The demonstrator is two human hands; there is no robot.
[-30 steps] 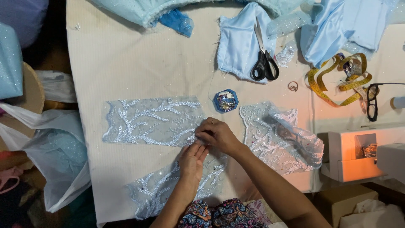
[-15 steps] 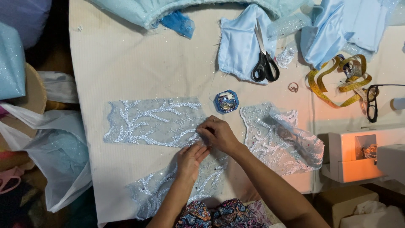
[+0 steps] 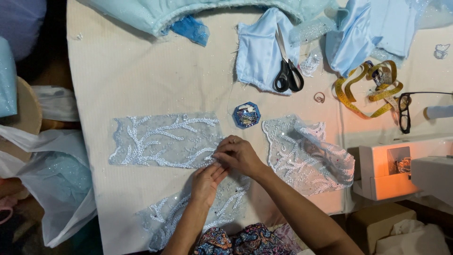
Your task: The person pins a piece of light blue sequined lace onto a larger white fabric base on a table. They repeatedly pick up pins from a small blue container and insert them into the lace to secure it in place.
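Head view: cream counter (image 3: 141, 71), dim room at left with white plastic bags (image 3: 56, 189); white sewing machine (image 3: 401, 172) at right edge. Pale blue fabric pile (image 3: 155, 14) along top, black scissors (image 3: 287, 71) on a blue satin piece (image 3: 257, 52), yellow tape measure (image 3: 365, 87), black glasses (image 3: 406, 111), hexagonal pin box (image 3: 246, 114) just above both hands. Second lace piece (image 3: 306, 156) to the right, third lace piece (image 3: 198, 212) under left forearm. Beaded lace panel (image 3: 163, 140) flat mid-counter, silver branch pattern on sheer blue. Right hand (image 3: 239, 155) fingers pinched on panel's right edge; left hand (image 3: 206, 182) fingers touching the same spot, grip not readable.
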